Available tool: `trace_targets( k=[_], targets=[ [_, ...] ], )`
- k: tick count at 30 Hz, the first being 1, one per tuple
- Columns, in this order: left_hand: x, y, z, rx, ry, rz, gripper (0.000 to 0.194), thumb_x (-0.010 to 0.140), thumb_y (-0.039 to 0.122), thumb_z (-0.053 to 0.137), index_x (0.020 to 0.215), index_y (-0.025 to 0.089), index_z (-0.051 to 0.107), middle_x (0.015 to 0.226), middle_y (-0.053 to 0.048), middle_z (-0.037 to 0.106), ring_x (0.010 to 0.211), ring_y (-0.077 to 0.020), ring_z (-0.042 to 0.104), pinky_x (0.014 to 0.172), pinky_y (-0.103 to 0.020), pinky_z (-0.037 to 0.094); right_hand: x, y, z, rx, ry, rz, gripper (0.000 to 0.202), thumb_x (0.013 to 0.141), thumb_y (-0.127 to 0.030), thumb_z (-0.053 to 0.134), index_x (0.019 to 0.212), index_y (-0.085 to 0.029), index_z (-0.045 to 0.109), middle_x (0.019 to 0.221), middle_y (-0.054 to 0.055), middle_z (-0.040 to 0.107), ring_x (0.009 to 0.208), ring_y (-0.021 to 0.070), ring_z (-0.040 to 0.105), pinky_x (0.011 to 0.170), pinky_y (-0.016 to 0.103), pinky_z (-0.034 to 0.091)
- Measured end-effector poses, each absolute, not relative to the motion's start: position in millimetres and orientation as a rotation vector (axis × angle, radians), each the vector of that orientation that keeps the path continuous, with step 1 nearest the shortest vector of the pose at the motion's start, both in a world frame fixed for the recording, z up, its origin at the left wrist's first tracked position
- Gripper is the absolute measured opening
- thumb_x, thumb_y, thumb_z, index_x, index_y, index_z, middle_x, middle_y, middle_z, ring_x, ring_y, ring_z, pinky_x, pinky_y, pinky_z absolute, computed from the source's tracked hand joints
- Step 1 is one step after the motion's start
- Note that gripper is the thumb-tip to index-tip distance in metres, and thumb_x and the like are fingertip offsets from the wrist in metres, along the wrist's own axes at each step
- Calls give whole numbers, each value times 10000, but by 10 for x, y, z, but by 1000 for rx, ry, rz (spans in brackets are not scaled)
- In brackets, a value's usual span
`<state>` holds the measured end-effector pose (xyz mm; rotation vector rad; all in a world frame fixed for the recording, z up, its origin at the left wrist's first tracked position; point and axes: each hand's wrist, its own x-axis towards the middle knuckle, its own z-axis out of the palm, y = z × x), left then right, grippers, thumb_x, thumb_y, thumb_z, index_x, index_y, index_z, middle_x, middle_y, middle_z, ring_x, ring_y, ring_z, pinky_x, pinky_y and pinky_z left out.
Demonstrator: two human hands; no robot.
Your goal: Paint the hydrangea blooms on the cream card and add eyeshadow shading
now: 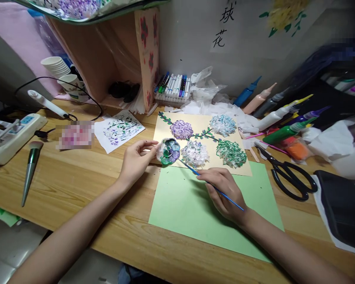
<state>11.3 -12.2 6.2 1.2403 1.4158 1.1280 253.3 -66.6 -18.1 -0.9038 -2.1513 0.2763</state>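
My left hand (138, 158) pinches the rim of a small flower-shaped paint palette (168, 151) with green, purple and white paint in it. A thin blue paintbrush (225, 195) is held in my right hand (223, 193), its tip at the palette's right edge. Under and behind the palette lies a cream sheet (162, 132) bearing a purple textured flower (181, 129), a blue-white one (223, 125), a pale mixed one (195, 154) and a green one (231, 154), with a painted leafy stem. A light green sheet (207, 221) lies beneath, nearer me.
Black scissors (286, 173) and several paint bottles (286, 132) are at the right. Markers (173, 85) stand behind. A paint-speckled paper (121, 128), a makeup-style brush (32, 169), a power strip (14, 138) and paper cups (72, 86) are at the left.
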Motion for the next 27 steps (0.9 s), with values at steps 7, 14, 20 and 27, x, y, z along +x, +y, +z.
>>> trace_targets(
  k=[7, 14, 20, 27],
  targets=[
    [87, -129, 62, 1271, 1408, 1142, 392, 712, 441, 670, 932, 116, 673, 945, -100, 700, 776, -174, 662, 682, -264, 562, 2410, -553, -178, -1004, -2174, 186, 237, 867, -104, 451, 1069, -204, 523, 994, 66, 647, 936, 206, 518, 814, 358, 413],
    [103, -180, 63, 1434, 1421, 1187, 311, 735, 404, 656, 886, 136, 702, 895, -90, 715, 726, -171, 670, 648, -261, 558, 2382, -575, -102, -1092, -2145, 237, 180, 905, -151, 404, 1013, -219, 531, 899, 43, 651, 884, 202, 517, 778, 346, 377],
    [148, -257, 115, 1695, 1491, 1242, 199, 773, 320, 620, 861, 172, 718, 867, -53, 729, 719, -157, 679, 703, -267, 564, 2334, -518, 17, -1141, -2096, 334, 173, 924, -181, 387, 951, -232, 551, 866, 25, 633, 834, 185, 534, 762, 338, 360],
    [153, -278, 111, 1833, 1544, 1256, 175, 791, 282, 594, 878, 198, 721, 891, -42, 730, 738, -151, 676, 735, -299, 567, 2237, -426, 111, -1151, -2128, 348, 178, 938, -217, 374, 901, -247, 545, 838, 17, 635, 805, 190, 540, 735, 345, 352]
  ],
)
